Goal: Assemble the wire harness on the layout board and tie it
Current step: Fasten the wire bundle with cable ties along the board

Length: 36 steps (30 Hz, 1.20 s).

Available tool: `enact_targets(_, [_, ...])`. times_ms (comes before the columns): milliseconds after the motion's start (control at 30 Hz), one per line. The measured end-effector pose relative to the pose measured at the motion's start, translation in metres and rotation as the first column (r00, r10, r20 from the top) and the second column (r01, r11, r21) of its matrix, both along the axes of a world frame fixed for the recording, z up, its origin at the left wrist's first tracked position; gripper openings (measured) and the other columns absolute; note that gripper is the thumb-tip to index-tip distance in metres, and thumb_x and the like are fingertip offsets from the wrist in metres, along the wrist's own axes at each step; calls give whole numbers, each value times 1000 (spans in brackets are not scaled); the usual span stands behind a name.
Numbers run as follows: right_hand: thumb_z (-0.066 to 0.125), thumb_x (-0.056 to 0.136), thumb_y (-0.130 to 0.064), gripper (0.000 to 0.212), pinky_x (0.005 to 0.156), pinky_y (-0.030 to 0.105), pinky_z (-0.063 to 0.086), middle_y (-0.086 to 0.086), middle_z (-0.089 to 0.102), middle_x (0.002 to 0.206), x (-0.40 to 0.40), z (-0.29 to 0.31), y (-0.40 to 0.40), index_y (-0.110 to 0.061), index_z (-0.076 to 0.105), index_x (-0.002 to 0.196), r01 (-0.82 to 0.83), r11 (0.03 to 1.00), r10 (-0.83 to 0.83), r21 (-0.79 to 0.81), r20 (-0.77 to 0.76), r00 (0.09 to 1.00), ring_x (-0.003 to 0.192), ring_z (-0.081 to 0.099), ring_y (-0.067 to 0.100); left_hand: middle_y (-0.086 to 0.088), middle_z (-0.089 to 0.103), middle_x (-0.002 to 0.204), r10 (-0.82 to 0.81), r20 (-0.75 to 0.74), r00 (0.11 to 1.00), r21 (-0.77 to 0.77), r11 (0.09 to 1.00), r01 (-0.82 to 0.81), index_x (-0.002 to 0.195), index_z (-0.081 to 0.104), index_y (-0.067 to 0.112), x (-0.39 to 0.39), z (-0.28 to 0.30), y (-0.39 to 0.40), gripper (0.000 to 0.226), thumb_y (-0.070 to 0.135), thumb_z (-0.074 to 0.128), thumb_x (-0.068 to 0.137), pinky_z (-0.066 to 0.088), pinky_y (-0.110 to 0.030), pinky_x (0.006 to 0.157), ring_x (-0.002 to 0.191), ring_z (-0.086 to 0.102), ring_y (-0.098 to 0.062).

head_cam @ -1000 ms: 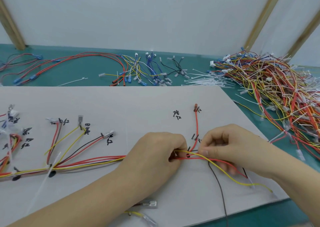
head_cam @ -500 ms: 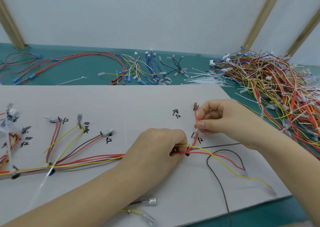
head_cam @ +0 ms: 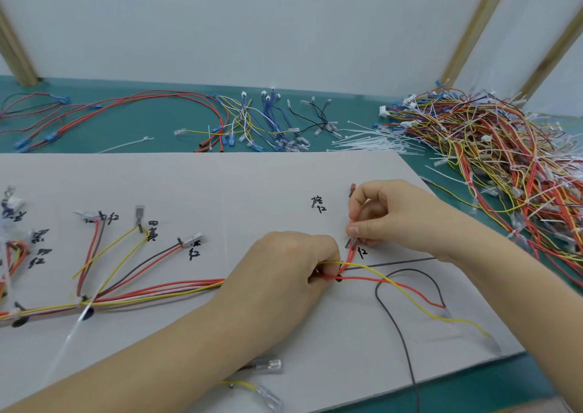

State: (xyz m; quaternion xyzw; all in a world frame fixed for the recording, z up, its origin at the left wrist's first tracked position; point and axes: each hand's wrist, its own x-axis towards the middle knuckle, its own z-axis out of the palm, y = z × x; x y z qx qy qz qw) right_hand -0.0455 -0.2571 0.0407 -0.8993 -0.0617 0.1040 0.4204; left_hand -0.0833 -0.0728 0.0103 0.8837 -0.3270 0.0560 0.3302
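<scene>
A grey layout board (head_cam: 252, 191) with handwritten marks carries a wire bundle (head_cam: 157, 291) of red, yellow, white and dark wires running left to right. My left hand (head_cam: 284, 273) grips the bundle where it meets a peg near the board's middle. My right hand (head_cam: 400, 217) pinches a red branch wire (head_cam: 349, 256) beside two small pegs, just right of the left hand. Loose red, yellow (head_cam: 419, 305) and dark (head_cam: 397, 327) wire ends trail right across the board.
A big heap of finished harnesses (head_cam: 492, 153) lies at the right on the green table. White cable ties (head_cam: 372, 142) and several short wire sets (head_cam: 262, 122) lie behind the board. Two terminals (head_cam: 268, 365) rest near the board's front edge.
My right hand left the bundle, rose to the red branch wire and now pinches it lower, by the pegs. My left hand kept its grip in place.
</scene>
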Motion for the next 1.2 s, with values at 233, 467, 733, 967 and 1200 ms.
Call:
enact_targets(233, [77,71,-16,30,57,13,40,-11,59,84,0,-7,2,-36,56,73,31,969,21,-247,206,978,49,50,-1,17,42,54,35,-59,998,7,999,-35,77,59,29,1,0,1,8,25,64,82,34,-9,61,57,43,6])
enact_targets(467, [68,80,-17,22,65,6,41,-14,62,88,-16,16,-7,-38,63,81,30,996,5,-83,396,918,70,55,-1,18,52,56,56,-165,985,-80,994,-70,63,50,33,2,1,1,26,22,69,77,36,-8,57,62,48,6])
enact_targets(733, [60,78,-56,20,79,22,45,-17,66,102,-55,26,-41,-42,65,91,-444,865,434,-232,-93,896,92,60,7,12,60,63,67,-173,983,-144,985,-93,67,51,26,1,-2,1,23,21,71,76,38,-12,57,64,50,-1])
enact_targets(967, [57,77,-41,15,62,14,45,-1,66,65,-57,22,-59,-36,67,67,-291,955,289,-65,-28,957,60,57,2,22,56,72,-43,-281,959,-324,945,-53,66,54,30,-3,6,5,22,35,76,68,36,-6,59,64,47,3])
enact_targets(1200, [61,75,-57,22,55,10,42,-10,61,61,-61,17,-80,-37,69,73,-293,955,292,45,18,956,56,51,-3,12,56,67,-195,-336,922,-442,897,28,54,59,31,-3,11,9,24,52,54,66,38,-21,60,62,49,-7])
